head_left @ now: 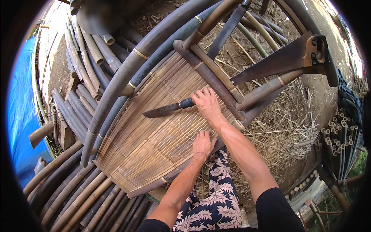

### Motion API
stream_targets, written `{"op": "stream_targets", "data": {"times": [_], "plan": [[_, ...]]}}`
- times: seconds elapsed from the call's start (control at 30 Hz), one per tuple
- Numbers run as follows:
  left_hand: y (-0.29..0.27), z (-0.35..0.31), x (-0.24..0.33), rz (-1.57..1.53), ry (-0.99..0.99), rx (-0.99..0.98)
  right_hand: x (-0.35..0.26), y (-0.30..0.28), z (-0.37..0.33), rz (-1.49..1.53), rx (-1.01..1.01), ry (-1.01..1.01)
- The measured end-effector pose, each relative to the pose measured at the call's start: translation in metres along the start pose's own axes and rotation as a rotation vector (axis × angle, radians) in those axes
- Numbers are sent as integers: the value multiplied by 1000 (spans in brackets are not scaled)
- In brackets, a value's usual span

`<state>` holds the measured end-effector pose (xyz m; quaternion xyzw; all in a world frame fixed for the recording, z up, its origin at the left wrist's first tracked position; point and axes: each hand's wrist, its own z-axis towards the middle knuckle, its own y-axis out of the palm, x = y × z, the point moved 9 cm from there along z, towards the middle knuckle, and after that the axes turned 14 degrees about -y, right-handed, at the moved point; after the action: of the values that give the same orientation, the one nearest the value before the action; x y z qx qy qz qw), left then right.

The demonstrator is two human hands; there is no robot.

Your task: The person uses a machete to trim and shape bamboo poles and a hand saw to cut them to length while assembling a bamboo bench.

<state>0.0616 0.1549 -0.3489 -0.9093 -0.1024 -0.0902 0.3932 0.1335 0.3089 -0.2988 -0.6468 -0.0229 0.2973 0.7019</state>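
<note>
A bamboo seat [143, 143] of narrow slats, framed by thick dark poles, spreads out before me. On its slats lies a knife [164, 110] with a dark blade pointing left and a black wrapped handle. The fingers of my right hand [207, 103] close around the handle's end. Nearer to me, my left hand [203, 144] is curled low over the seat's near edge. A thin pale strip [182, 129] loops across the slats and runs up to its fingers; the fingertips are partly hidden. A handsaw [274, 62] with a wooden grip rests against the frame at the right.
Bamboo poles [83, 197] are stacked at the lower left, with more cut lengths [87, 65] beyond the seat. A blue tarp [25, 116] hangs at far left. Shavings [282, 135] cover the ground at right, near a bundle of thin bamboo tubes [340, 133].
</note>
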Motion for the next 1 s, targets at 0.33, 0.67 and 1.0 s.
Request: {"op": "stream_targets", "data": {"times": [0.33, 0.67, 1.0], "plan": [[18, -17, -88, 233, -63, -148, -36, 32, -91, 195, -220, -127], [-16, -112, -122, 239, -206, -166, -24, -15, -379, 281, -821, 1012], [-51, -103, -211, 89, -412, -37, 16, -70, -120, 142, -105, 327]]}}
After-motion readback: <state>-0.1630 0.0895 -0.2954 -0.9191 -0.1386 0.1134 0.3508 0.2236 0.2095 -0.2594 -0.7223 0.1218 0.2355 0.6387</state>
